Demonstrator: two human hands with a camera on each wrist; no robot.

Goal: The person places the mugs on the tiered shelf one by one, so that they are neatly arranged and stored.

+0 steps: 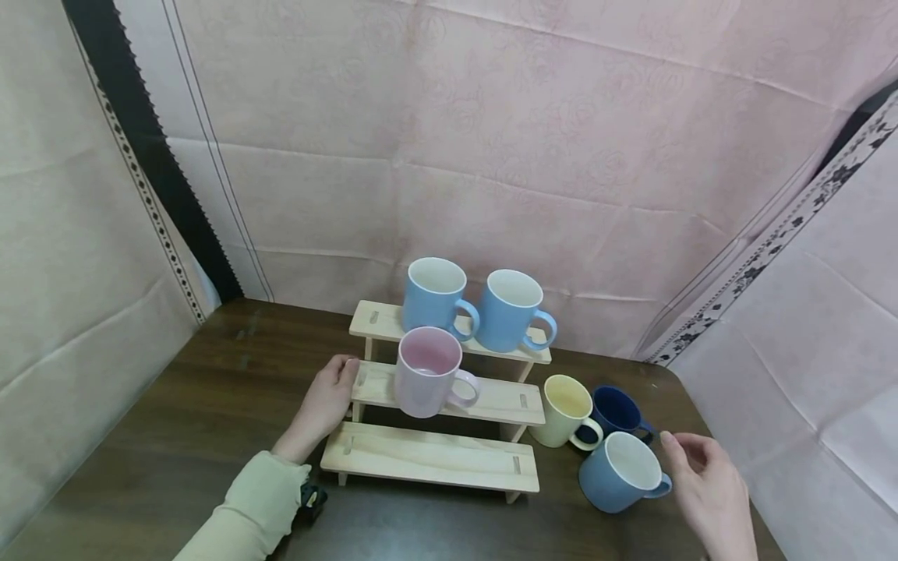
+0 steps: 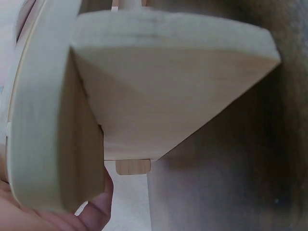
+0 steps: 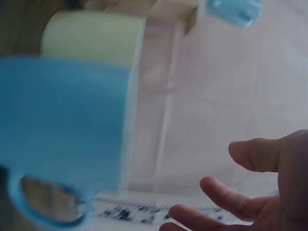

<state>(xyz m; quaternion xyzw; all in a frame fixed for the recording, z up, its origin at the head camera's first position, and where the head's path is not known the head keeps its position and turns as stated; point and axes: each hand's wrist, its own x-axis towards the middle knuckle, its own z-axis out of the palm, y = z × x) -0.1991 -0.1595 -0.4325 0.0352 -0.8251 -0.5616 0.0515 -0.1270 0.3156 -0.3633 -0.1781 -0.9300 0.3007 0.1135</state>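
My left hand (image 1: 324, 405) grips the left end of the middle shelf of a three-tier wooden stand (image 1: 428, 458). In the left wrist view, fingers (image 2: 98, 207) curl round that shelf end. A pink mug (image 1: 421, 382) sits on the middle shelf. Two light blue mugs, one on the left (image 1: 429, 304) and one on the right (image 1: 507, 315), stand on the top shelf. My right hand (image 1: 712, 491) is beside another light blue mug (image 1: 610, 479) on the table; in the right wrist view its fingers (image 3: 231, 197) are apart and hold nothing.
Right of the stand, a yellow mug (image 1: 561, 413) and a dark blue mug (image 1: 617, 411) stand close to that light blue mug on the dark wooden table (image 1: 175, 436). Pale cloth (image 1: 526, 156) hangs behind and along both sides.
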